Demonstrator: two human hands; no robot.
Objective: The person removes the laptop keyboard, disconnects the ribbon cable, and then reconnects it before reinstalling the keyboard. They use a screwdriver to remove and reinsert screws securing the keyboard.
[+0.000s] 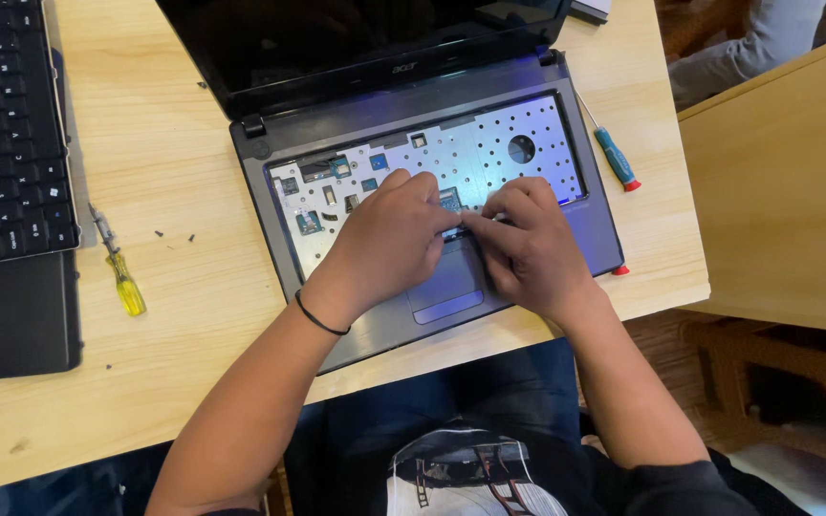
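both grips pinched: left hand (389,239) and right hand (528,239) on laptop (585,229) connector, held item hidden.

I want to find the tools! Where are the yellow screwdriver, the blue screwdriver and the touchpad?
yellow screwdriver (128,290), head view, on its handle.
blue screwdriver (614,156), head view, on its handle.
touchpad (444,284), head view, on its bare middle.

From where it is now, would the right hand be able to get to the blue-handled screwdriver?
Probably yes. The right hand works on the laptop, and the blue-handled screwdriver lies on bare table just beyond its right edge, nothing between.
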